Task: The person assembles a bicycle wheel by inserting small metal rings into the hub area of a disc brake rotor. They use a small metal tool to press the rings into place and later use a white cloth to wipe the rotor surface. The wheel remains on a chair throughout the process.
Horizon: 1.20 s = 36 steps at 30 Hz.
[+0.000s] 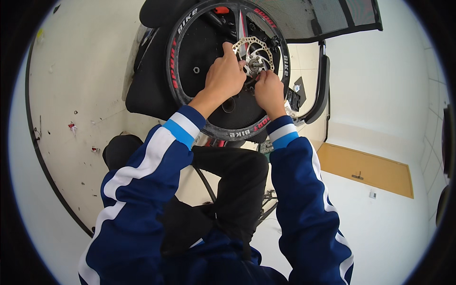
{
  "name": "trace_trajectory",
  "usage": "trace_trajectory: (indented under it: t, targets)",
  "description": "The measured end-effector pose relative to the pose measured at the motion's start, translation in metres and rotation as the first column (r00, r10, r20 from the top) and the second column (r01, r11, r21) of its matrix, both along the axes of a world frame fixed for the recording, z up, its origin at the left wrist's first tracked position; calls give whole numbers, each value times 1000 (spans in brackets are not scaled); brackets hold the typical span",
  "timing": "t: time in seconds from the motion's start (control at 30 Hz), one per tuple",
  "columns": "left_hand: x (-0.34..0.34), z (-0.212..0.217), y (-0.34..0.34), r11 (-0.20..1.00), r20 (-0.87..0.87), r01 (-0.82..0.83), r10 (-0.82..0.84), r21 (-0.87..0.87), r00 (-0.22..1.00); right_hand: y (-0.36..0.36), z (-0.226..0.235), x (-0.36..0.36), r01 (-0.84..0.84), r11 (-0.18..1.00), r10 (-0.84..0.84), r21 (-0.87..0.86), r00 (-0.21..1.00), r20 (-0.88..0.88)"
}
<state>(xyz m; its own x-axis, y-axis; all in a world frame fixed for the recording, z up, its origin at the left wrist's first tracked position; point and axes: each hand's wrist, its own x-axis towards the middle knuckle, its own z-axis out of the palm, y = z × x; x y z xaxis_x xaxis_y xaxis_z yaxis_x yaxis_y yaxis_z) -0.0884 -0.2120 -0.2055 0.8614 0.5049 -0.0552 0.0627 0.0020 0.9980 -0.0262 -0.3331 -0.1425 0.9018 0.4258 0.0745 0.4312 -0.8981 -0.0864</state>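
Silver brake disc [253,53] under curled left hand [226,75] and right hand [268,91].

Black office chair [327,80] with mesh back at one o'clock, tan floor panel [365,172] at four o'clock, pale floor [80,85] with small debris at nine o'clock.

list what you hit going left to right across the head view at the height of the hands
black chair seat → bike wheel → left hand → brake disc → right hand → curved black chair armrest
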Motion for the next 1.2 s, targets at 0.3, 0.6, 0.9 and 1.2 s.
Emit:
trace_trajectory:
  t: [0.3, 0.6, 0.9, 1.2]
  targets:
    - [3, -6, -1, 999, 0, -28, 28, 28, 1000, 22, -16, -9, 115, 993, -115, -8, 993, 40]
    - [6, -3, 0, 1000, 9, -3, 4, -3, 1000, 3, -12, 12, -131, 963, 137, -236, 991, 9]
    - [-1, 5, 3, 999, 2, 35, -35, -8, 999, 0, 19, 11, 353, 926, -232, 133, 811, -537]
    - [0, 2, 4, 999, 11, 41, -40, -22, 999, -10, 25, 5, 320, 928, -182, 190, 836, -517]
